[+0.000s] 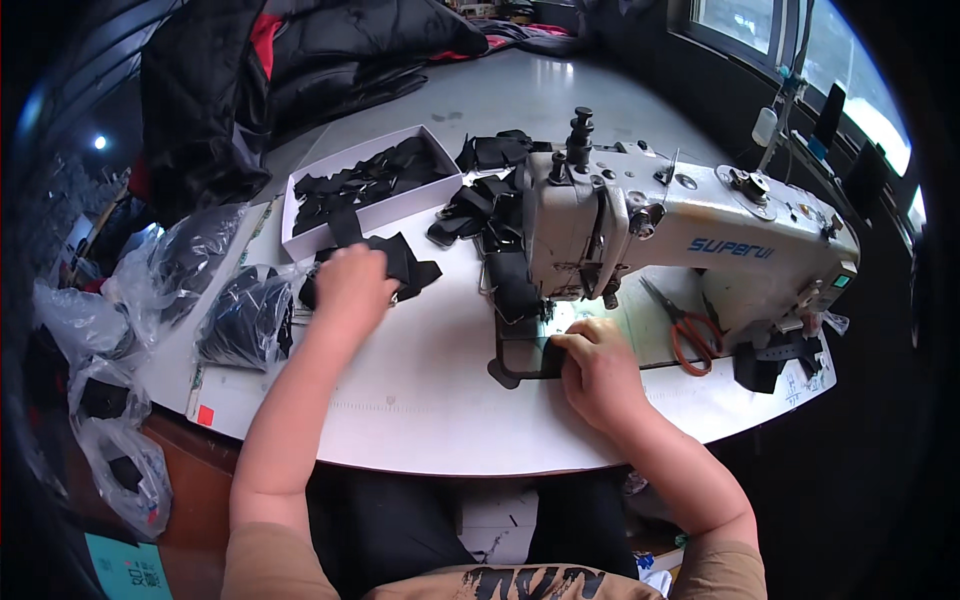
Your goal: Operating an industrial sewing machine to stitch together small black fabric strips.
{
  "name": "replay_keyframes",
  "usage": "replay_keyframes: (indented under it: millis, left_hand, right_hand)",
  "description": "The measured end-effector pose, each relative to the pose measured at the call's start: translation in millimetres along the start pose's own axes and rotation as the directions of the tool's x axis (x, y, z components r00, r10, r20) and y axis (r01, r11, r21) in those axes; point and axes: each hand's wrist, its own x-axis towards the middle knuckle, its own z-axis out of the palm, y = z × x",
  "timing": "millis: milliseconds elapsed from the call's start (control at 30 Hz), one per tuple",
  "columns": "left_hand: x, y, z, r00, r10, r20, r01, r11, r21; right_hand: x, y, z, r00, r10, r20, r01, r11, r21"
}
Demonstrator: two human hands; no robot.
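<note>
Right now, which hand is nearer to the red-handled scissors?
Right. The right hand rests on a black fabric piece just left of the scissors; the left hand is far across the table.

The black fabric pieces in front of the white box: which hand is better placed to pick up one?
Probably the left hand: it already rests on the loose black fabric pieces before the white box. The right hand holds a black piece at the sewing machine.

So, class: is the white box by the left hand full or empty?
Partly full: the open white box holds black fabric pieces, with its rim showing.
</note>
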Motion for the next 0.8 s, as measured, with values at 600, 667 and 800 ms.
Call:
replay_keyframes:
  millis: [600,667,800]
  left_hand:
    - [1.5,18.6,-7.9,0.914,0.285,0.287,0.313,-0.046,-0.949]
    - [-16.8,50.0,0.2,0.836,0.372,0.404,0.486,-0.16,-0.859]
    - [-59.5,99.2,12.7,0.74,0.478,0.472,0.608,-0.177,-0.774]
  right_hand:
    - [4.6,-4.2,-2.5,0.996,-0.056,-0.062,0.061,0.996,0.071]
    - [8.6,-11.8,-9.0,0.98,-0.149,-0.132,0.165,0.979,0.123]
    - [9.7,-11.5,-13.2,0.869,-0.465,-0.169,0.49,0.856,0.163]
